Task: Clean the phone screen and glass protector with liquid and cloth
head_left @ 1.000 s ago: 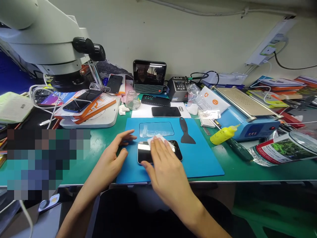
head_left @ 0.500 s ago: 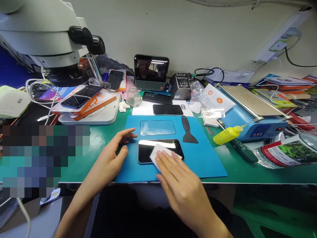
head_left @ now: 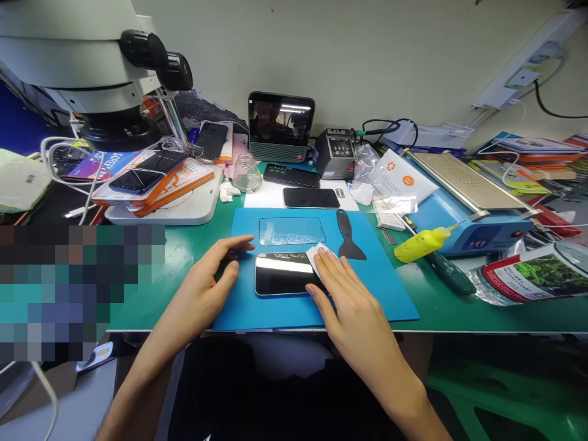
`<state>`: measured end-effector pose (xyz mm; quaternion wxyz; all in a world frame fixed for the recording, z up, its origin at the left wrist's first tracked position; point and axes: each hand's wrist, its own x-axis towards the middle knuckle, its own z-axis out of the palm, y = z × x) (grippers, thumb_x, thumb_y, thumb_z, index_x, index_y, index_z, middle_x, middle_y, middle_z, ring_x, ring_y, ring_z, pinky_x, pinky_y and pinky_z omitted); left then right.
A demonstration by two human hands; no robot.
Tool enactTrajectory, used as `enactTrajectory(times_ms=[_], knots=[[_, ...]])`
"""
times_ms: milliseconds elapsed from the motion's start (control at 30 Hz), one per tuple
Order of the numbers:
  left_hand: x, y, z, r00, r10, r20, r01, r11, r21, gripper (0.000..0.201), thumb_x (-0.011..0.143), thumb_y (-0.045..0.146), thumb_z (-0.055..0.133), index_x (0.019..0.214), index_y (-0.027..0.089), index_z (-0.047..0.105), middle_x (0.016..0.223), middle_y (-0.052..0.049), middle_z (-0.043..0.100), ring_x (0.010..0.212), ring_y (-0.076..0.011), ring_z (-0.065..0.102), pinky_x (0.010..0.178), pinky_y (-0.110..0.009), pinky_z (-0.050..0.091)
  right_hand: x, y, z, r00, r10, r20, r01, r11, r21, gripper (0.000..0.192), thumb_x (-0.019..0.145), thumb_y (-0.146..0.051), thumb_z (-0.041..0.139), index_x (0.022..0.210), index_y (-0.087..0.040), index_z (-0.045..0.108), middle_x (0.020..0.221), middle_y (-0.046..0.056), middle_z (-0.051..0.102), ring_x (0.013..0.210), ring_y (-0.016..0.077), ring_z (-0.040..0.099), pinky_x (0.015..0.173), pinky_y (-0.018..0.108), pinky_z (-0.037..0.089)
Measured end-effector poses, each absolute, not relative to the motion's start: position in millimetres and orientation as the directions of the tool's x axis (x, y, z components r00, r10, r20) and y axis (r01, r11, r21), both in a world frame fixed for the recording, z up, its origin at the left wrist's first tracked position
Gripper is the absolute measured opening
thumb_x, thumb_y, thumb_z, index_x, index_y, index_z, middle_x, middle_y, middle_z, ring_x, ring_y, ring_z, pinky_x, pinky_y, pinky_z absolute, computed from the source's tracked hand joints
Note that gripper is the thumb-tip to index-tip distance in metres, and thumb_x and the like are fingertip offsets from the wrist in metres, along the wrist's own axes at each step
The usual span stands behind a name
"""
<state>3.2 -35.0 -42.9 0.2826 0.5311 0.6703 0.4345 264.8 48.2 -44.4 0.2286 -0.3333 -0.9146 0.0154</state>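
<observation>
A phone [head_left: 282, 278] lies screen up on the blue mat [head_left: 376, 300], its glossy black face reflecting a bright band. My right hand [head_left: 349, 285] presses a white wipe [head_left: 313, 252] on the phone's right end; fingers and palm hide much of the wipe and that end. To the left, my left hand [head_left: 215, 272] rests at the mat's edge with thumb and fingers apart, holding nothing, close to the phone. Just beyond the phone lies a clear screen protector [head_left: 292, 231] with a dark border. A black plastic scraper [head_left: 349, 239] is right of it.
Behind the mat are another phone [head_left: 311, 197], a glass jar [head_left: 248, 173] and a smart display [head_left: 280, 128]. A microscope [head_left: 110, 73] overhangs the left. On the right are a yellow bottle [head_left: 420, 245], a screwdriver [head_left: 452, 274], a water bottle [head_left: 533, 275] and a blue heating plate machine [head_left: 482, 236].
My right hand has slid the wipe rightward across the phone's screen, uncovering its middle. My left hand stays nearly in place. The camera view has shifted slightly.
</observation>
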Motion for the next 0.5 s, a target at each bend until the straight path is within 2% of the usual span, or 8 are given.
enactTrajectory(times_ms=[167, 267, 367, 433, 500], knots=[[4, -35, -41, -0.280, 0.956, 0.083, 0.480, 0.065, 0.875, 0.040, 0.109, 0.031, 0.046, 0.146, 0.042, 0.058, 0.145, 0.005, 0.067, 0.139, -0.0201, 0.057, 0.118, -0.039, 0.043, 284, 42, -47, -0.673, 0.586, 0.450, 0.580, 0.797, -0.170, 0.048, 0.110, -0.014, 0.052, 0.157, -0.012, 0.054, 0.160, 0.012, 0.059, 0.152, 0.0262, 0.053, 0.128, 0.052, 0.046], [4, -35, -41, -0.269, 0.958, 0.095, 0.499, 0.055, 0.865, 0.039, 0.109, 0.032, 0.047, 0.145, 0.041, 0.059, 0.145, 0.004, 0.067, 0.138, -0.0206, 0.058, 0.118, -0.039, 0.043, 297, 36, -48, -0.686, 0.550, 0.476, 0.553, 0.819, -0.150, 0.057, 0.104, 0.002, 0.045, 0.157, -0.015, 0.054, 0.158, 0.009, 0.061, 0.152, 0.0228, 0.053, 0.129, 0.049, 0.045], [5, -34, -41, -0.276, 0.956, 0.098, 0.506, 0.058, 0.861, 0.039, 0.110, 0.034, 0.046, 0.146, 0.040, 0.058, 0.145, 0.003, 0.067, 0.138, -0.0220, 0.058, 0.119, -0.041, 0.042, 291, 29, -47, -0.695, 0.521, 0.496, 0.564, 0.823, -0.075, 0.065, 0.095, 0.012, 0.037, 0.152, -0.010, 0.060, 0.155, 0.012, 0.063, 0.148, 0.0241, 0.057, 0.128, 0.047, 0.047], [5, -34, -42, -0.281, 0.955, 0.091, 0.499, 0.064, 0.864, 0.039, 0.110, 0.036, 0.047, 0.147, 0.038, 0.059, 0.146, 0.002, 0.067, 0.139, -0.0232, 0.058, 0.120, -0.043, 0.042, 273, 19, -48, -0.703, 0.488, 0.518, 0.553, 0.832, -0.033, 0.062, 0.094, 0.013, 0.036, 0.145, -0.005, 0.065, 0.151, 0.014, 0.066, 0.144, 0.0266, 0.062, 0.126, 0.046, 0.049], [4, -35, -43, -0.278, 0.957, 0.088, 0.485, 0.061, 0.872, 0.038, 0.109, 0.037, 0.048, 0.146, 0.037, 0.059, 0.145, 0.000, 0.067, 0.139, -0.0245, 0.058, 0.120, -0.044, 0.042, 248, 6, -49, -0.715, 0.458, 0.529, 0.517, 0.855, -0.042, 0.055, 0.096, 0.011, 0.040, 0.140, -0.003, 0.069, 0.148, 0.016, 0.069, 0.140, 0.0278, 0.066, 0.125, 0.044, 0.050]])
